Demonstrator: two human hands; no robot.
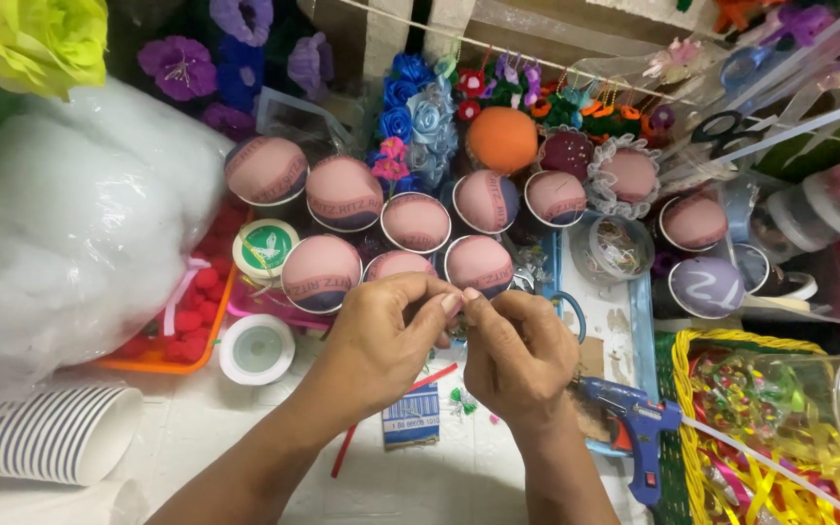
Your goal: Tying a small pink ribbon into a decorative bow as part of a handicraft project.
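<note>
My left hand (381, 340) and my right hand (515, 352) meet at the fingertips in the middle of the view, pinching something very small that the fingers hide. They hover just in front of several paper cups topped with pink stuffed fabric domes (321, 273). A blue hot glue gun (634, 428) lies just right of my right wrist. A red stick (433, 377) and a small printed card (410, 416) lie under my hands on the white table.
A big bag of white stuffing (60, 224) fills the left. Stacked striped paper cups (46, 433) lie at bottom left. A tape roll (257, 349), an orange tray of red pom-poms (187, 326), a yellow basket (731, 340), a clear jar (809, 403), scissors (721, 131) and ribbon flowers (410, 107) surround the cups.
</note>
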